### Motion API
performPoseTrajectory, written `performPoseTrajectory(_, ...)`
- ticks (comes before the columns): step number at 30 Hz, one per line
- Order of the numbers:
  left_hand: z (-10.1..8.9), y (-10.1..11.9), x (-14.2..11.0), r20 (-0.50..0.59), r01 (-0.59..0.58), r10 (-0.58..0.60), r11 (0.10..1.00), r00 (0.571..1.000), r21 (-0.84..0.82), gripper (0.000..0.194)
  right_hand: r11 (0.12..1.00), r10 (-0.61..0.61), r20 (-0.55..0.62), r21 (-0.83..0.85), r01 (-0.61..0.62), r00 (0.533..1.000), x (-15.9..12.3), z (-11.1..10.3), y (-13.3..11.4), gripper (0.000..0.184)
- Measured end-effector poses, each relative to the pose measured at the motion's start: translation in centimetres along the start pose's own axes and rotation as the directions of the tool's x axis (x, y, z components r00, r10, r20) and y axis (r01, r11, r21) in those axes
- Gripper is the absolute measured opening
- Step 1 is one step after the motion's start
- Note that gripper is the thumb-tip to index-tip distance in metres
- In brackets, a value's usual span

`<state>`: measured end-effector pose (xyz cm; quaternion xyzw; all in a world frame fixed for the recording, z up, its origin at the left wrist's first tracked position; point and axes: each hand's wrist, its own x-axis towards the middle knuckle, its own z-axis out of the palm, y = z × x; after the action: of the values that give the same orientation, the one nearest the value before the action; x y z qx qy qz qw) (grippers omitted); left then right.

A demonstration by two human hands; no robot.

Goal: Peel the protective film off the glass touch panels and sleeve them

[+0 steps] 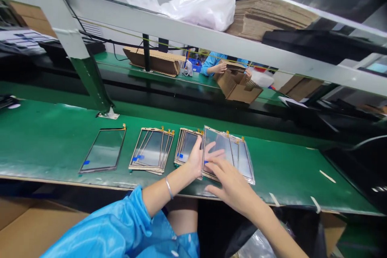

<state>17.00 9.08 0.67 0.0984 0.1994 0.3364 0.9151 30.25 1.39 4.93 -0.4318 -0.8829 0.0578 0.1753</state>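
My left hand (197, 159), with a silver bangle on its wrist, holds a clear touch-screen panel (217, 145) by its left side. The stretched fingers show through the glass behind it. My right hand (230, 183) lies over the panel's lower part, fingers apart, fingertips close to a small blue tab. Beneath and to the right are more overlapping panels (245, 163). Just left of my left hand sits a stack of panels (185, 145), partly covered by the hand. Farther left are a fanned stack (152, 149) and a single panel (104, 151) with a dark border and orange flex tail.
A green workbench (39, 137) runs across, with a metal post (90, 80) bolted to it. Pale strips (327, 176) lie at the right. Overhead, a shelf carries a plastic bag (205, 2) and flat cardboard (269, 14). Opposite, a person in blue handles a cardboard box (238, 86).
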Motion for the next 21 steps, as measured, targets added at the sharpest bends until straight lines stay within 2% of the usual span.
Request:
performPoseTrajectory(2,0.1,0.4,-0.6,-0.02,-0.018,0.017,0.999,1.0,-0.028,0.084,0.997,-0.044,-0.055,-0.063,0.04,0.998,-0.3,0.4,-0.2,0.028)
performPoseTrajectory(5,0.5,0.9,-1.5,-0.055,-0.043,0.041,0.998,0.998,-0.052,0.082,0.998,-0.066,-0.119,0.0,0.066,0.991,0.0,1.2,-0.4,0.018)
performPoseTrajectory(8,0.6,1.4,-2.3,-0.072,-0.061,0.056,0.996,0.996,-0.068,0.081,0.992,-0.007,-0.181,0.126,0.03,0.983,0.6,2.1,-1.3,0.014)
performPoseTrajectory(10,0.4,1.4,-2.8,-0.064,-0.083,0.08,0.996,0.995,-0.044,0.079,0.971,0.084,-0.203,0.235,-0.035,0.976,1.1,2.7,-2.2,0.015)
performPoseTrajectory(12,-0.1,1.3,-3.1,-0.048,-0.107,0.11,0.993,0.993,0.056,0.072,0.886,0.247,-0.196,0.443,-0.139,0.949,1.6,3.1,-2.4,0.015)
performPoseTrajectory(14,-1.0,1.1,-3.6,-0.036,-0.135,0.145,0.968,0.989,0.211,0.068,0.667,0.458,-0.128,0.703,-0.245,0.879,1.9,2.8,-1.2,0.018)
performPoseTrajectory(15,-1.5,1.0,-3.8,-0.024,-0.144,0.157,0.948,0.987,0.283,0.067,0.525,0.564,-0.089,0.807,-0.272,0.821,1.7,2.2,0.2,0.02)
performPoseTrajectory(16,-2.1,1.0,-4.2,-0.012,-0.153,0.167,0.93,0.986,0.334,0.067,0.389,0.67,-0.071,0.881,-0.269,0.739,1.4,1.3,2.0,0.024)
performPoseTrajectory(17,-2.7,1.0,-4.6,-0.002,-0.162,0.175,0.916,0.985,0.366,0.066,0.282,0.763,-0.065,0.929,-0.241,0.643,0.7,0.2,4.2,0.026)
performPoseTrajectory(18,-3.2,1.2,-5.1,0.004,-0.169,0.181,0.906,0.983,0.389,0.063,0.224,0.854,-0.103,0.957,-0.182,0.51,-0.2,-1.2,6.6,0.027)
performPoseTrajectory(19,-3.8,1.3,-5.6,0.001,-0.171,0.187,0.898,0.982,0.406,0.059,0.213,0.926,-0.162,0.97,-0.117,0.342,-1.2,-2.6,8.9,0.024)
performPoseTrajectory(21,-4.6,1.7,-6.5,-0.02,-0.165,0.194,0.883,0.981,0.44,0.053,0.295,0.95,-0.287,0.954,-0.051,0.121,-3.3,-5.0,12.5,0.023)
